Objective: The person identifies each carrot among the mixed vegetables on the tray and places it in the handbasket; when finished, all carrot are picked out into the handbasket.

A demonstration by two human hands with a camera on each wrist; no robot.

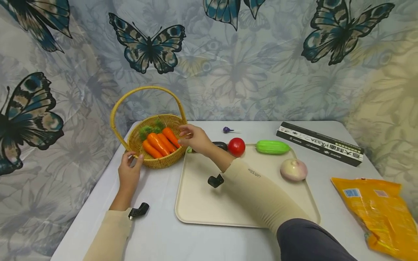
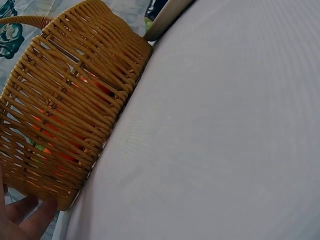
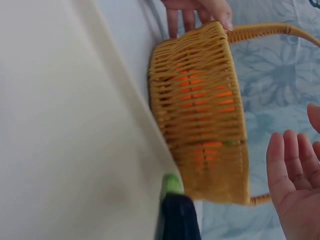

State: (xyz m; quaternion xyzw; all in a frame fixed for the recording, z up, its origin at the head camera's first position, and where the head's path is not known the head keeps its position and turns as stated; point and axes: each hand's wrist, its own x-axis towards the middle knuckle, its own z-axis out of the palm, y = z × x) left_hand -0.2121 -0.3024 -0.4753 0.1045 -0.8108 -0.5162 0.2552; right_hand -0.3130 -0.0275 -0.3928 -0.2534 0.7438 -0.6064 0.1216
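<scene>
A wicker basket (image 1: 164, 162) with a tall handle stands at the left of the table, holding several orange carrots (image 1: 158, 143) with green tops. My left hand (image 1: 130, 170) grips its near-left rim beside the foot of the handle. From the left wrist view, fingertips (image 2: 44, 215) touch the basket's outer wall (image 2: 75, 95). On the opposite side, my right hand (image 1: 196, 139) is raised by the right rim with loosely bent fingers and nothing held. In the right wrist view, that hand (image 3: 300, 185) is apart from the basket wall (image 3: 200, 100).
A cream tray (image 1: 202, 203) right of the basket bears a dark eggplant (image 1: 220, 145), a tomato (image 1: 236, 147), a green cucumber-like vegetable (image 1: 272, 147) and an onion (image 1: 294, 170). Behind lies a purple lollipop (image 1: 227, 129). A pasta box (image 1: 320, 143) and an orange bag (image 1: 375, 214) are at right.
</scene>
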